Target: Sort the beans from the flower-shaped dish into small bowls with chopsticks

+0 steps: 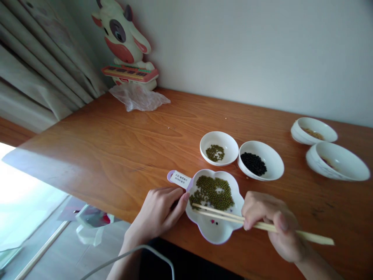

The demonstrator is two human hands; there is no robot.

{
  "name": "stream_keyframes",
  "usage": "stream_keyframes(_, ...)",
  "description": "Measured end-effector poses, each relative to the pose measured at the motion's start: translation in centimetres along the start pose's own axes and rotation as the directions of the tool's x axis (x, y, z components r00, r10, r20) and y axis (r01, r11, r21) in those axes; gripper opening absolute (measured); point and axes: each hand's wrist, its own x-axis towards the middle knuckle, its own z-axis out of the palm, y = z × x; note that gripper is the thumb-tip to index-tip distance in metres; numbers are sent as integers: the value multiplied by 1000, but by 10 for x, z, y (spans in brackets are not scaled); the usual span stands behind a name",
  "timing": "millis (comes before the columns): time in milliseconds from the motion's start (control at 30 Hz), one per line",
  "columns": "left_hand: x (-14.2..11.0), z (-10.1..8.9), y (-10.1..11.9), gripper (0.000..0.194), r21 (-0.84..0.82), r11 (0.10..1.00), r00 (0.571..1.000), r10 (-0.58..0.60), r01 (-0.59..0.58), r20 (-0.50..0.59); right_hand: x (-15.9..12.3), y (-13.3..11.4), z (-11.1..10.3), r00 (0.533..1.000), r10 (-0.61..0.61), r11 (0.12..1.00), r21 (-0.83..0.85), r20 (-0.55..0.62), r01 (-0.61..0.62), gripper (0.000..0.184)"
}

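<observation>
A flower-shaped white dish (pixel 217 229) with a labelled handle (pixel 178 179) sits at the table's near edge, holding a heap of green beans (pixel 213 192) and a few dark specks. My left hand (pixel 159 212) lies on the table against the dish's left rim, fingers stretched toward the handle, holding nothing. My right hand (pixel 275 223) grips a pair of wooden chopsticks (pixel 221 214), whose tips lie over the dish beside the green beans. Behind the dish stand a small white bowl with some green beans (pixel 219 147) and a white bowl of black beans (pixel 260 160).
Two more white bowls (pixel 313 131) (pixel 338 161) stand at the far right with a few grains inside. A cow-shaped toy keyboard (pixel 125 42) and a crumpled plastic bag (pixel 138 97) sit at the back left by the curtain. The wooden table's (pixel 116 140) edge runs close to me.
</observation>
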Motion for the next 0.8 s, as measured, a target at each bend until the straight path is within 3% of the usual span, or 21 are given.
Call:
stream_keyframes(167, 1, 1, 0, 34, 8, 1000, 1000, 18, -18, -9, 5, -9, 8, 979, -157, 959, -216, 132, 183, 52)
stream_keyframes(433, 2, 0, 2, 33, -8, 1000, 1000, 26, -26, 3, -1, -7, -3, 949, -312, 860, -408, 53, 306, 45)
stream_keyframes(600, 1, -1, 4, 33, -18, 1000, 1000, 2, -2, 5, -1, -11, 10, 945, -274, 815, -479, 179, 327, 54)
stream_keyframes(700, 2, 0, 4, 33, -20, 1000, 1000, 5, -5, 2, -2, -8, 13, 924, -372, 796, -482, 86, 365, 56)
stream_keyframes(800, 3, 0, 4, 32, -18, 1000, 1000, 20, -21, -18, -13, 0, 6, 948, -313, 818, -494, 50, 296, 50)
